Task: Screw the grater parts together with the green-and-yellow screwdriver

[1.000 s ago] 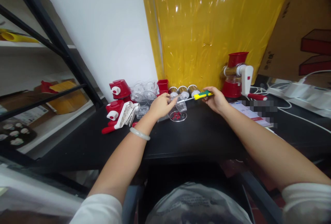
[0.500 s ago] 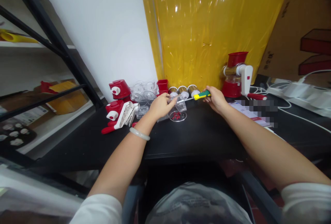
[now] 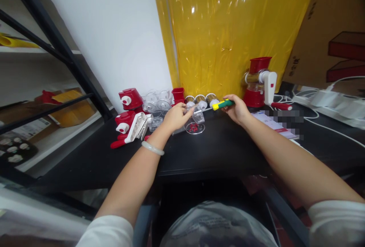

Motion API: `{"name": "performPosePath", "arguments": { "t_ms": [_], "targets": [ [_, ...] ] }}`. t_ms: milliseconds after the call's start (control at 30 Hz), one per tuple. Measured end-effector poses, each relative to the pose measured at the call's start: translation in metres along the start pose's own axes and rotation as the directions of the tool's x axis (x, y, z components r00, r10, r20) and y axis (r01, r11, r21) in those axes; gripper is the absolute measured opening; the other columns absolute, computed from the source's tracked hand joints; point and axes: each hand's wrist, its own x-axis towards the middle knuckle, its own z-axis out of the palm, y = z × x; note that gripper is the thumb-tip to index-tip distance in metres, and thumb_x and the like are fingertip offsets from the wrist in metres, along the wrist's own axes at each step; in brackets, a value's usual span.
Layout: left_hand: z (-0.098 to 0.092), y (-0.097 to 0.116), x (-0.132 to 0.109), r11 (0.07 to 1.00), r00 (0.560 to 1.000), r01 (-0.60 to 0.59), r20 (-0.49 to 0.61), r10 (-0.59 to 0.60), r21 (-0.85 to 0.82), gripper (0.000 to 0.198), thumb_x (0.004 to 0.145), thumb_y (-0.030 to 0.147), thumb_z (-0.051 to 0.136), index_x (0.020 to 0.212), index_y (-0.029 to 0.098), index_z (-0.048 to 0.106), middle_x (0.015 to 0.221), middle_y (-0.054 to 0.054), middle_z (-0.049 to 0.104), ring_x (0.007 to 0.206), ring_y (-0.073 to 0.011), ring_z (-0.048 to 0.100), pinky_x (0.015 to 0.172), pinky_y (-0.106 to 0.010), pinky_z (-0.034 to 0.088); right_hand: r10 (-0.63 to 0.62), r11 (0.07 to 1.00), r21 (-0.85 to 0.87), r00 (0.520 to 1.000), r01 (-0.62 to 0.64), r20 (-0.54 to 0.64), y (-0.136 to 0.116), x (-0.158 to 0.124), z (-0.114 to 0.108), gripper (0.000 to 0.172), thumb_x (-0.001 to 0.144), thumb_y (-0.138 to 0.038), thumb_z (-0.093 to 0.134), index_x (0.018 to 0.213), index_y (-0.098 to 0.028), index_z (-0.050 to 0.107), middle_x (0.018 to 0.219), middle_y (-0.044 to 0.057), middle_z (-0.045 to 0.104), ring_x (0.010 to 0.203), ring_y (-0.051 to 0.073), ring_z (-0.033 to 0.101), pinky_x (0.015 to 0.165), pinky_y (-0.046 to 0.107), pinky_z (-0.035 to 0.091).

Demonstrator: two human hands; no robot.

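My left hand [image 3: 174,117] is closed on a clear plastic part [image 3: 196,115] held just above the black table [image 3: 216,152]. A clear dish with small red pieces [image 3: 194,128] lies right under that part. My right hand [image 3: 238,109] grips a screwdriver with a green and yellow handle [image 3: 222,104]. Its metal shaft points left into the clear part.
Red and white grinder parts [image 3: 129,119] and clear cups [image 3: 156,104] crowd the table's far left. Three metal drums [image 3: 201,101] line the yellow sheet. An assembled red grinder [image 3: 261,83] stands at right, with papers [image 3: 273,123], cables and a power strip [image 3: 327,102] beyond.
Both hands stay at the clear part. The screwdriver handle has shifted slightly left and back, and the view has drifted a little.
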Motion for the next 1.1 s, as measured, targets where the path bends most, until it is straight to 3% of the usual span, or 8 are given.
{"name": "performPosePath", "arguments": {
  "t_ms": [167,267,367,533,700,933,1100],
  "targets": [
    [-0.0017,0.0025,-0.0007,1.000,1.000,-0.004,-0.001,0.004,-0.008,0.058,0.099,0.057,0.041,0.070,0.018,0.074,0.114,-0.012,0.070,0.104,-0.0261,0.067,0.096,-0.039,0.052,0.007,1.000,-0.021,1.000,-0.007,0.002,0.0013,0.0017,-0.0019,0.026,0.072,-0.045,0.068,0.069,-0.022,0.056,0.064,-0.002,0.055,0.049,0.010,0.046,0.048,0.026,0.043],
    [-0.0018,0.0029,-0.0010,1.000,1.000,0.007,0.000,-0.007,-0.017,0.058,0.098,0.058,0.041,0.072,0.018,0.075,0.114,-0.011,0.070,0.101,-0.0255,0.068,0.094,-0.039,0.052,0.004,0.995,-0.095,1.000,-0.003,0.010,0.0032,0.0024,-0.0025,0.038,0.079,-0.058,0.067,0.070,-0.023,0.056,0.045,-0.006,0.040,0.039,0.010,0.036,0.044,0.026,0.039],
    [-0.0012,0.0021,-0.0010,1.000,1.000,0.004,-0.002,-0.004,-0.017,0.057,0.098,0.058,0.042,0.073,0.018,0.075,0.114,-0.011,0.070,0.102,-0.0253,0.068,0.095,-0.038,0.052,-0.032,0.989,-0.144,0.998,0.039,0.051,0.0054,0.0026,-0.0034,0.040,0.079,-0.059,0.071,0.071,-0.024,0.055,0.039,-0.010,0.029,0.036,0.009,0.030,0.044,0.025,0.038],
    [-0.0012,0.0019,-0.0010,1.000,1.000,0.011,0.003,-0.011,0.002,0.058,0.098,0.058,0.041,0.072,0.019,0.074,0.117,-0.010,0.070,0.106,-0.0255,0.067,0.097,-0.037,0.052,-0.053,0.989,-0.137,0.998,0.057,0.032,0.0051,0.0021,-0.0021,0.028,0.079,-0.043,0.072,0.071,-0.023,0.054,0.043,-0.008,0.034,0.041,0.009,0.036,0.047,0.024,0.041],
    [-0.0019,0.0027,-0.0007,1.000,1.000,0.000,0.006,0.000,-0.007,0.057,0.098,0.057,0.041,0.073,0.019,0.075,0.115,-0.011,0.070,0.106,-0.0259,0.067,0.098,-0.038,0.052,-0.052,0.993,-0.108,0.999,0.051,-0.008,0.0015,0.0008,0.0014,0.016,0.071,-0.028,0.070,0.069,-0.022,0.056,0.054,-0.005,0.044,0.048,0.008,0.040,0.048,0.022,0.040],
    [-0.0022,0.0027,-0.0011,1.000,1.000,0.009,0.006,-0.009,-0.015,0.055,0.098,0.057,0.042,0.073,0.019,0.074,0.116,-0.011,0.070,0.105,-0.0259,0.067,0.098,-0.039,0.051,-0.072,0.996,-0.056,0.997,0.072,0.004,0.0015,0.0002,-0.0009,0.018,0.061,-0.032,0.070,0.067,-0.021,0.056,0.078,-0.001,0.055,0.068,0.012,0.053,0.052,0.023,0.044],
    [-0.0017,0.0025,-0.0008,1.000,1.000,0.004,0.003,-0.004,-0.013,0.056,0.098,0.057,0.042,0.072,0.019,0.074,0.116,-0.011,0.070,0.104,-0.0255,0.067,0.097,-0.038,0.052,-0.085,0.995,-0.056,0.996,0.085,0.004,0.0035,0.0035,-0.0037,0.028,0.066,-0.045,0.072,0.066,-0.021,0.058,0.074,0.000,0.056,0.062,0.012,0.053,0.049,0.024,0.045]
  ]
}}
